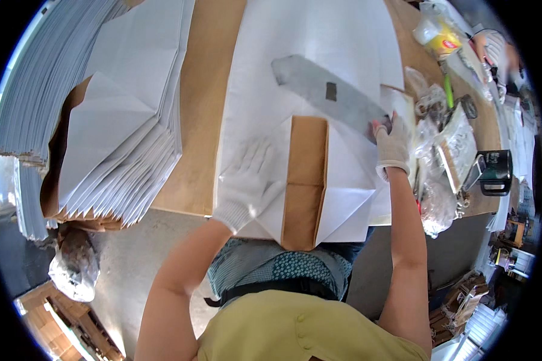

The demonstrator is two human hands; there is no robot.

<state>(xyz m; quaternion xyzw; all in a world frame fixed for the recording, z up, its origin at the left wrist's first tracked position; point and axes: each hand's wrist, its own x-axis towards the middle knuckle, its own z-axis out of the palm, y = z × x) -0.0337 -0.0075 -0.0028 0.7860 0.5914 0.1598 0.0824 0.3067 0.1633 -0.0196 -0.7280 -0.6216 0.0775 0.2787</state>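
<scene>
A large white paper sack [307, 36] lies flat before me, its near end folded into pointed flaps around a brown paper strip [305, 180]. My left hand [253, 174], in a white knitted glove, rests flat on the sack left of the strip, fingers spread. In my right hand [392, 144], gloved with bare fingertips showing, is the right end of a long grey flat plate [325, 90]. The plate slants over the sack, a small dark square near its middle; motion blurs it slightly. Whether it touches the paper, I cannot tell.
Stacked white paper sacks [126, 120] fill the left of the wooden table [202, 102]. Along the right edge lie crumpled clear plastic bags [436, 198], a green-handled tool [447, 90] and a dark mug [495, 171]. Another person [494, 51] is at the far right.
</scene>
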